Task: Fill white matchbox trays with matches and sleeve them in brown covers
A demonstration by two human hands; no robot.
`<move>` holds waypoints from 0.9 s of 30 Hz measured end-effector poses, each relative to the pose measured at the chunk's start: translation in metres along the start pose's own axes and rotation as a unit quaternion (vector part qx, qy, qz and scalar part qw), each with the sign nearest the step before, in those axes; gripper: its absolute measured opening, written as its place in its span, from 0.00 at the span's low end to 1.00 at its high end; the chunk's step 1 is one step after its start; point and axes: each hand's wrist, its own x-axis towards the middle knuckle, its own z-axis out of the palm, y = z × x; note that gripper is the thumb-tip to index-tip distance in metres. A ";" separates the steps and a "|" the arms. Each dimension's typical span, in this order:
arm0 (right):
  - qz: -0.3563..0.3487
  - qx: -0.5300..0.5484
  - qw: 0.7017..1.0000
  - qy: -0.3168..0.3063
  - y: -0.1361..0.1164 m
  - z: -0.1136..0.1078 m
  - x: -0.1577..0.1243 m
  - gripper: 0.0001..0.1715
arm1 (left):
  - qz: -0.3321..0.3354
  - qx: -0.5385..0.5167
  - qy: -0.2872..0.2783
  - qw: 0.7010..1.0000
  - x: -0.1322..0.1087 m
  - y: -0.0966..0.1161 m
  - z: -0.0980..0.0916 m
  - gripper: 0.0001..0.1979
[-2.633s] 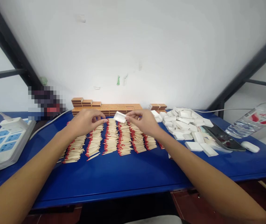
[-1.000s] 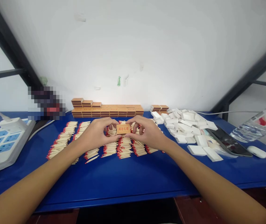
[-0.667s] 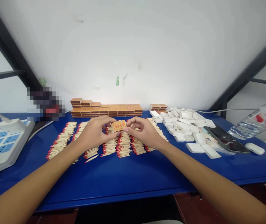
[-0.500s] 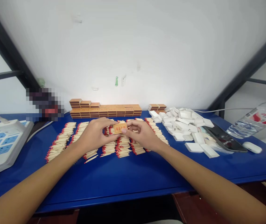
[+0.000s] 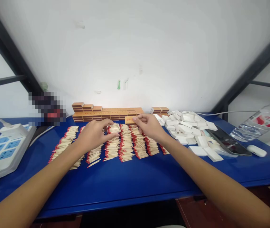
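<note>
Matches (image 5: 114, 128) fill the small white tray (image 5: 119, 129) that my left hand (image 5: 95, 134) grips between thumb and fingers, just above the rows of loose matches (image 5: 125, 147) on the blue table (image 5: 116, 182). My right hand (image 5: 150, 127) pinches the orange matchbox sleeve (image 5: 128, 120) by its right end, its printed face (red characters, partly under my thumb) turned toward me. Sleeve and tray are apart, the sleeve to the right and slightly farther from me. Behind them, stacked matchboxes (image 5: 111, 114) line the wall (image 5: 135, 57), with a shorter stack (image 5: 160, 110) farther right. Beside my right forearm lies a heap of white trays (image 5: 187, 126), partly over a dark-screened device (image 5: 231, 142); a tilted plastic bottle (image 5: 255, 123) lies beyond it.
</note>
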 end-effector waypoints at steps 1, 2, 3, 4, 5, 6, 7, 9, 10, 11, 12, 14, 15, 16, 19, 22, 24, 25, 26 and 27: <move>0.016 -0.009 1.000 -0.004 -0.002 0.000 0.008 0.22 | 0.001 0.004 -0.006 1.000 0.000 0.000 -0.001 0.25; 0.033 -0.019 0.999 -0.009 -0.004 0.002 0.017 0.20 | 0.005 0.010 -0.011 1.000 0.000 0.000 -0.001 0.25; 0.048 -0.032 0.998 -0.017 -0.008 0.006 0.026 0.18 | 0.009 0.019 -0.015 1.000 0.000 0.000 -0.002 0.24; 0.059 -0.046 0.997 -0.026 -0.011 0.010 0.036 0.18 | 0.013 0.030 -0.018 0.999 0.000 0.000 -0.002 0.24; 0.065 -0.063 0.995 -0.034 -0.015 0.016 0.047 0.18 | 0.017 0.041 -0.021 0.999 -0.001 0.001 -0.003 0.24; 0.064 -0.082 0.994 -0.040 -0.019 0.023 0.058 0.17 | 0.022 0.051 -0.023 0.998 -0.001 0.001 -0.004 0.23; 0.060 -0.097 0.992 -0.044 -0.022 0.031 0.069 0.17 | 0.026 0.060 -0.024 0.998 -0.001 0.002 -0.004 0.23; 0.048 -0.118 0.991 -0.050 -0.026 0.047 0.092 0.17 | 0.033 0.073 -0.029 0.996 -0.001 0.002 -0.005 0.22; 0.042 -0.127 0.990 -0.053 -0.027 0.055 0.103 0.17 | 0.034 0.080 -0.033 0.996 -0.002 0.003 -0.005 0.22; 0.038 -0.138 0.988 -0.057 -0.027 0.063 0.113 0.16 | 0.032 0.086 -0.036 0.995 -0.002 0.003 -0.005 0.22; 0.034 -0.149 0.986 -0.060 -0.027 0.069 0.122 0.16 | 0.029 0.092 -0.040 0.994 -0.002 0.003 -0.005 0.22; 0.028 -0.170 0.983 -0.065 -0.026 0.080 0.137 0.16 | 0.022 0.101 -0.051 0.993 -0.002 0.002 -0.006 0.23; 0.026 -0.180 0.981 -0.068 -0.025 0.084 0.142 0.16 | 0.018 0.102 -0.056 0.993 -0.002 0.002 -0.007 0.23; 0.025 -0.190 0.979 -0.072 -0.024 0.086 0.145 0.16 | 0.013 0.103 -0.060 0.993 -0.002 0.002 -0.007 0.23; 0.019 -0.225 0.971 -0.078 -0.021 0.090 0.150 0.18 | -0.001 0.104 -0.069 0.992 -0.001 0.003 -0.009 0.23; 0.010 -0.275 0.959 -0.070 -0.018 0.090 0.150 0.19 | -0.004 0.114 -0.075 0.991 -0.001 0.004 -0.009 0.23; 0.006 -0.312 0.948 -0.056 -0.018 0.090 0.149 0.19 | -0.003 0.122 -0.077 0.990 -0.001 0.004 -0.009 0.23; 0.004 -0.331 0.943 -0.048 -0.018 0.091 0.148 0.18 | -0.004 0.125 -0.078 0.989 -0.001 0.005 -0.008 0.23; 0.002 -0.348 0.937 -0.040 -0.018 0.091 0.148 0.18 | -0.006 0.126 -0.079 0.989 -0.001 0.005 -0.008 0.23; -0.001 -0.365 0.930 -0.031 -0.018 0.092 0.148 0.19 | -0.007 0.128 -0.080 0.989 -0.001 0.006 -0.009 0.23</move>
